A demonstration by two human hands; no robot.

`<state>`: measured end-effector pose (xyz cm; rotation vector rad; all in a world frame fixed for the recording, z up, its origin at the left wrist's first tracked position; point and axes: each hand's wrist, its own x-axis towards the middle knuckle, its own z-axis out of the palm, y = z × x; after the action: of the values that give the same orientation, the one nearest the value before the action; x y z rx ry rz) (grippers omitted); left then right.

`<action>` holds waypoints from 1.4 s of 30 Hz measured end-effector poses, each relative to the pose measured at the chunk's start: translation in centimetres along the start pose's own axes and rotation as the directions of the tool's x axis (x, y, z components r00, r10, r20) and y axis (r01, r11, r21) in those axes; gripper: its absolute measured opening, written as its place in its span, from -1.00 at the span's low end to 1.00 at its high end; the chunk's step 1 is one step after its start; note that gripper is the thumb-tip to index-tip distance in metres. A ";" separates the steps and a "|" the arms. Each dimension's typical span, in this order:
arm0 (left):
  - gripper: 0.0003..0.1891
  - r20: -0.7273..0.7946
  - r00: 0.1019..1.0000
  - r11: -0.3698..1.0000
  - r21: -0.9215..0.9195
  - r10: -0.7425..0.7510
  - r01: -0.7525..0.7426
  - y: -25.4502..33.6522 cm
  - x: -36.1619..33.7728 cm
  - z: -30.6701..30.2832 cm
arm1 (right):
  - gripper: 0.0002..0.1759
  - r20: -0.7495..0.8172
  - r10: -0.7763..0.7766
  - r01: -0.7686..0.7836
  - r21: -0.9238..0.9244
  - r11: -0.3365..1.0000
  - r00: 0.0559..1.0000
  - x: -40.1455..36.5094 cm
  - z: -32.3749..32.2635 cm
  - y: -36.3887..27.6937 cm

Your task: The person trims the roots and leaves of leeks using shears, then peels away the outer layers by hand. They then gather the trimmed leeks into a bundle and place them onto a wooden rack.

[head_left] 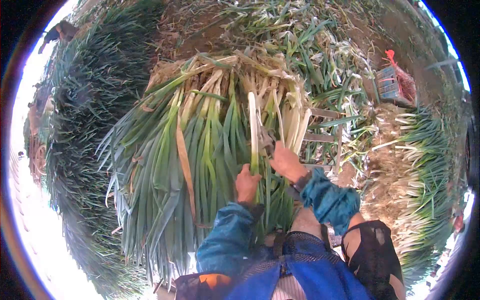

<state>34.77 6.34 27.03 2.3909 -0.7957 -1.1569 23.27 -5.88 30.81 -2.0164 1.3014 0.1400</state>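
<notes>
A large pile of leeks (200, 150) lies before me, roots away from me and green leaves towards me. My left hand (247, 184) is closed round one leek (253, 132), whose white stem stands out at the right part of the pile. Just right of that stem, my right hand (286, 161) is wrapped round the handle of a small metal tool (266, 138). The tool's exact shape is hard to make out. Its front end is beside the white stem; whether they touch cannot be told.
Standing green leeks (95, 130) fill the left side. Metal rack bars (320, 137) show right of the pile. A crate (395, 85) with red netting stands at the upper right, above a row of laid leeks (415, 175). Loose trimmings (330, 55) cover the ground behind.
</notes>
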 end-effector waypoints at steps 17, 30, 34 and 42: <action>-0.64 0.130 0.990 0.972 0.219 0.056 -0.084 2.2 -0.1 -0.2 | -0.60 -0.029 0.004 -0.007 -0.083 0.997 1.000 2.2 -0.5 1.0; -0.55 -0.160 0.830 0.534 0.825 0.534 -0.184 6.9 22.5 -21.9 | -0.51 0.159 0.033 -0.043 0.058 0.997 0.987 0.1 -0.9 -1.4; -0.37 -0.409 0.757 0.653 0.757 0.509 -0.031 5.0 30.3 -28.3 | -0.44 0.259 -0.092 0.097 -0.006 0.995 0.962 -0.7 0.1 -4.2; -0.44 -0.131 0.956 0.599 0.799 0.262 -0.055 0.8 35.5 -27.7 | -0.45 0.091 -0.149 0.159 -0.115 0.980 0.985 6.2 0.6 -3.3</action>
<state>74.51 -14.37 22.98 2.9542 -1.6725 -0.4262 29.19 -9.39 29.25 -2.1833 1.1040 0.2322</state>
